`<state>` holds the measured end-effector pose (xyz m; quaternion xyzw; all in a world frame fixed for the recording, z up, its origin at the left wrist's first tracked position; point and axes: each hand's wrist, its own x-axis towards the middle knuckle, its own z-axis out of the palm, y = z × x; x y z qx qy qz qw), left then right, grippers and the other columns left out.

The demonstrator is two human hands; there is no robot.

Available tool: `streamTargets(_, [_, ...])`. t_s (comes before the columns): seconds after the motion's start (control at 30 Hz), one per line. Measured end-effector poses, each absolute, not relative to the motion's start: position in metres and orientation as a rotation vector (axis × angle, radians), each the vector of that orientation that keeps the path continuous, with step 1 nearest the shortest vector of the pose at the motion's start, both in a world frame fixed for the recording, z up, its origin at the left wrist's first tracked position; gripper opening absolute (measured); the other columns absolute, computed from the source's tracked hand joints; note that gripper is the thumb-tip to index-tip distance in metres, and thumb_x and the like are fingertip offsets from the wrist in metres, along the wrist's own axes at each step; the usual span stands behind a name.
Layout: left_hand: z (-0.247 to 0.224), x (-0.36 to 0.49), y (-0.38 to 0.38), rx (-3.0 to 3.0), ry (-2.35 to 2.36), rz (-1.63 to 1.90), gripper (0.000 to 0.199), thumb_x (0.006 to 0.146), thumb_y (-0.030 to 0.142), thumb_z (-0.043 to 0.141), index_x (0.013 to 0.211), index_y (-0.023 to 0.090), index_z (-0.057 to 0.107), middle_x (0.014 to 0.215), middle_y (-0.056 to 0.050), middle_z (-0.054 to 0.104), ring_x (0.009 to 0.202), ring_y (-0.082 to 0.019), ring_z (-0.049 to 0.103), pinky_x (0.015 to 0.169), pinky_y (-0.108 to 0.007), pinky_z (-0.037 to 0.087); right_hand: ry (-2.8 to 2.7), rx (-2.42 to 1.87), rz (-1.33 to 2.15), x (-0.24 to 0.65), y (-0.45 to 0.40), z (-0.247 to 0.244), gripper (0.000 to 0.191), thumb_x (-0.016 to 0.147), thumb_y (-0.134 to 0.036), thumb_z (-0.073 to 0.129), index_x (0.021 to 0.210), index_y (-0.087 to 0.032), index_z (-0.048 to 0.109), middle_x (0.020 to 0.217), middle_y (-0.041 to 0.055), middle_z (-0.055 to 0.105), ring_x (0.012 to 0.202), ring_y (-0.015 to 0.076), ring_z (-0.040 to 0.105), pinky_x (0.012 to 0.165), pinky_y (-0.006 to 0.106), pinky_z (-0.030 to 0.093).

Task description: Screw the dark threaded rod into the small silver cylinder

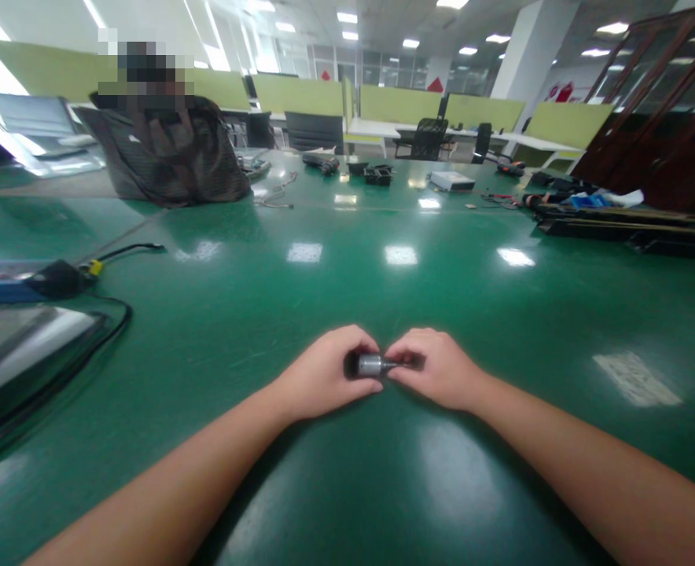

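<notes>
Over the green tabletop (300,487), a small silver cylinder (371,365) with dark ends lies sideways between my two hands; it resembles a small motor, though blur hides its details. My left hand (329,373) curls around its left end, with thumb below and fingers above. At its narrow right end, the thumb and fingers of my right hand (439,368) are pinched together. The inner fingertips of both hands are partly hidden. Both forearms reach in from the bottom corners.
A blue device (5,281) with a black cable lies at left, beside a glossy flat panel (23,346). A person sits behind a large dark bag (170,153). Farther back are a white box (452,181) and black parts (378,173); dark strips (630,224) lie at right.
</notes>
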<state>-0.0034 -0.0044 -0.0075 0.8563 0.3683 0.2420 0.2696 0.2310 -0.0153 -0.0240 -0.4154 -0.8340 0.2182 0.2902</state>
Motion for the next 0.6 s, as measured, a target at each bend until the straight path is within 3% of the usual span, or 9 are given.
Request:
streamTargets(0.2, [-0.0054,-0.0025,-0.0052,2.31,0.981,0.647,0.018,0.089,0.034,0.07,0.1,0.02,0.068,0.095,-0.003,0.07,0.087,-0.019,0.066,0.079,-0.032,0.05,-2.254,-1.053,0.568,0.2316,-0.0155,-0.0244,0.008,0.084,-0.018,0.076,0.092,-0.021,0.075,0.085,0.0013,0.074,0.08,0.0164,0.065,0.079,0.033,0.045])
streamTargets(0.6, [-0.0078,-0.0034,-0.0039,2.308,1.009,0.628,0.019,0.079,0.026,0.078,0.094,0.02,0.067,0.091,-0.001,0.068,0.083,-0.019,0.065,0.075,-0.03,0.048,-2.289,-1.019,0.564,0.2315,-0.0162,-0.0259,0.01,0.084,-0.02,0.076,0.095,-0.022,0.076,0.092,0.0031,0.077,0.086,0.0186,0.068,0.082,0.035,0.046])
